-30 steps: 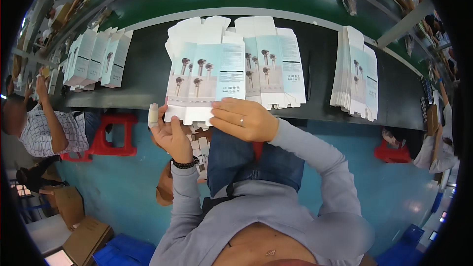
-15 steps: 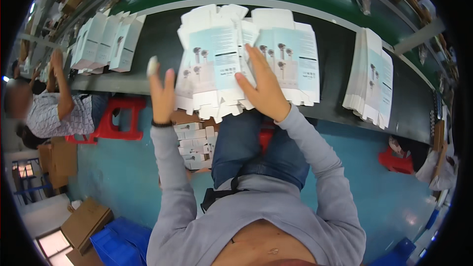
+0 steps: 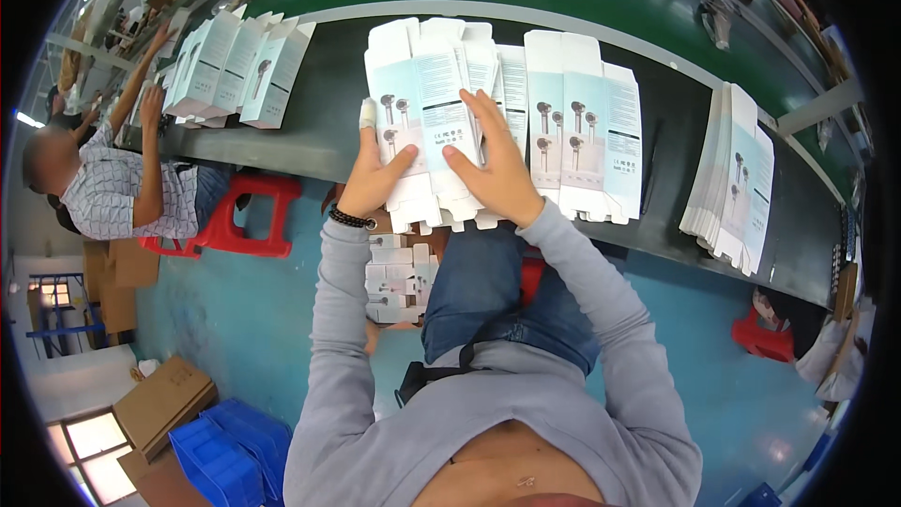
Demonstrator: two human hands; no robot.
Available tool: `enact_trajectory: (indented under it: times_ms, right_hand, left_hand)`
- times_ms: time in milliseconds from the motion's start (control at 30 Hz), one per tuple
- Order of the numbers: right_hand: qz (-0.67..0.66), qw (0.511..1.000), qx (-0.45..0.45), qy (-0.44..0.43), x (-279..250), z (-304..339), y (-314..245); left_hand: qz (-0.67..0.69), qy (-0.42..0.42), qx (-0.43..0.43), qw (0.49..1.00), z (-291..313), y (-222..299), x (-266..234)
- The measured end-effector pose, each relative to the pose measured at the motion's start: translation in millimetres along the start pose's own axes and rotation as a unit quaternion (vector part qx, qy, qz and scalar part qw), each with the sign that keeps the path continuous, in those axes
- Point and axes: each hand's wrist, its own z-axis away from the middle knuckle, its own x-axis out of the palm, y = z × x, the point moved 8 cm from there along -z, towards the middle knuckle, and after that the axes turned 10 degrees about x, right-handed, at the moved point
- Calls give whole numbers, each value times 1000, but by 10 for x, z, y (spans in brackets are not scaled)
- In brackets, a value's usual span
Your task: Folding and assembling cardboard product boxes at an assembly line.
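A pile of flat, unfolded earphone cartons [image 3: 441,61], pale blue and white, lies on the dark table in front of me. My left hand [image 3: 373,178] is at the pile's left edge, thumb on the printed face and a white-wrapped finger along the side; its other fingers are partly hidden. Against the pile's right part rests my right hand [image 3: 497,169], its fingers stretched out and its thumb spread on the top carton. Just right of it lies a second stack of flat cartons [image 3: 582,145], apart from both hands.
A fanned stack of flat cartons [image 3: 737,178] lies farther right on the dark table [image 3: 324,122]. Several upright cartons [image 3: 272,75] stand at the left. Below the table edge, an open box holds small cartons [image 3: 394,272]. A co-worker [image 3: 117,183] sits at left beside a red stool [image 3: 267,216].
My left hand has moved in from beside the pile onto its left edge. The cartons in front of me look more evenly gathered, and the right-hand stack now sits slightly apart.
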Motion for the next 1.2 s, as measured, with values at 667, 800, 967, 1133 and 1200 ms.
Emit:
enact_trajectory:
  times_ms: [667,800,967,1133,1200]
  right_hand:
    - [428,841,311,116,-2128,-308,880]
    - [436,851,292,22,-2023,-557,1080]
    - [391,849,355,3,-1792,-653,941]
    - [372,840,391,54,-1759,-688,1089]
    - [295,869,388,80,-1736,-722,1129]
  left_hand:
    - [-53,-43,28,997,-31,31,292]
    - [-30,-44,5,999,-30,-10,360]
    - [-34,-27,35,998,2,-94,498]
    - [-124,2,62,990,-6,-81,514]
    - [-133,2,62,989,6,-71,510]
